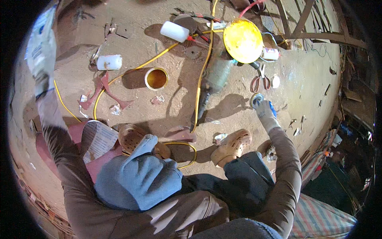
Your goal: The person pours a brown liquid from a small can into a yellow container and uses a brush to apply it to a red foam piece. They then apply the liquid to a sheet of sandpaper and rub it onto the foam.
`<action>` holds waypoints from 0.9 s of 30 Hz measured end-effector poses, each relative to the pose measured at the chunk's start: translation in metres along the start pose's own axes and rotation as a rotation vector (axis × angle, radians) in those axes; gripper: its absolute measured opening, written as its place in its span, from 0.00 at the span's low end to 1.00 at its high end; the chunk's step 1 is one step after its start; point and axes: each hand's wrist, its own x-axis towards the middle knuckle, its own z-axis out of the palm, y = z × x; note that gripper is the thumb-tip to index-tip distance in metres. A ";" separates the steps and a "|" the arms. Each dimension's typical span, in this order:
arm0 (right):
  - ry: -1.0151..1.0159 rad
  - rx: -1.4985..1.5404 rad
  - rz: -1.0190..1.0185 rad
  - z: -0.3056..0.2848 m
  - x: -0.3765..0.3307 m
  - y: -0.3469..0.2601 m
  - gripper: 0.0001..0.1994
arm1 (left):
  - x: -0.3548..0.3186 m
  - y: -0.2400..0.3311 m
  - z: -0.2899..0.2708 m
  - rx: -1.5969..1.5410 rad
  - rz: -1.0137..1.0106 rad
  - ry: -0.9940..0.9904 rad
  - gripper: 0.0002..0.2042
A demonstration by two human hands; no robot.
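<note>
My right hand (267,112), in a white glove with blue patches, has its fingers closed around a small round object (256,99) with a pale, shiny top. What kind it is, I cannot make out. Just beyond it lie scissors (260,81) with dark red handles and a small white round piece (275,81). My left hand (41,59) reaches far out at the upper left rim, stretched and smeared in white and blue. Its fingers, and anything in them, cannot be made out.
An angle grinder (217,75) lies mid-floor beside a yellow cable (200,79). Nearby stand an open tub of amber liquid (156,78), a yellow-topped container (242,41) and white bottles (175,32). Reddish sheet scraps (104,89) lie left; a striped sheet (318,217) lies lower right.
</note>
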 end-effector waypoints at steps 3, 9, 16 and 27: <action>-0.307 0.393 0.228 -0.051 -0.010 0.033 0.08 | 0.006 0.016 0.017 -0.184 0.166 0.263 0.33; 0.159 1.022 0.478 -0.165 -0.028 0.101 0.10 | -0.004 0.013 0.013 -1.437 -0.119 -0.204 0.43; 0.090 2.324 0.486 -0.303 0.020 0.129 0.30 | -0.014 0.125 -0.102 -0.952 0.042 -0.090 0.47; 0.351 2.359 0.002 -0.417 0.115 0.155 0.31 | -0.177 0.277 -0.086 -1.219 0.142 -0.456 0.61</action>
